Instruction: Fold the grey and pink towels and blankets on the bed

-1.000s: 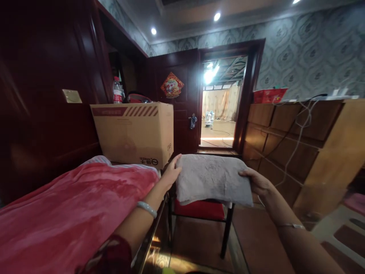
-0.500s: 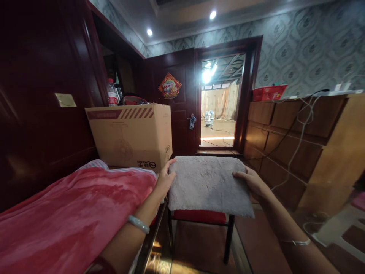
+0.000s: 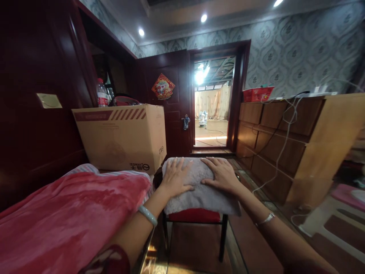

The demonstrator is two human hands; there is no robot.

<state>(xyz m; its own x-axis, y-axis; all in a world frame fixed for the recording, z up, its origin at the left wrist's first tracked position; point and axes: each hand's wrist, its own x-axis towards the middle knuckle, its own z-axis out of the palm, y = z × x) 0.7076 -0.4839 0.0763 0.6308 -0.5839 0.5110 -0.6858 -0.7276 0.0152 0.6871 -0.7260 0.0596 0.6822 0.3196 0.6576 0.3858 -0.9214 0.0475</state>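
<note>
A folded grey fluffy cloth lies on a stool with a red seat and black legs. My left hand rests flat on the cloth's left half, fingers spread. My right hand lies flat on its right half, fingers stretched out too. Both palms press down on the cloth and neither hand grips anything. A pale bangle is on my left wrist and a thin bracelet on my right.
A red blanket covers the bed at left. A large cardboard box stands behind it, with a water bottle beyond. Wooden drawers with hanging cables line the right wall. An open doorway lies ahead.
My hands left the cloth's side edges and moved inward onto its top, now lying flat side by side. The view shifted slightly right.
</note>
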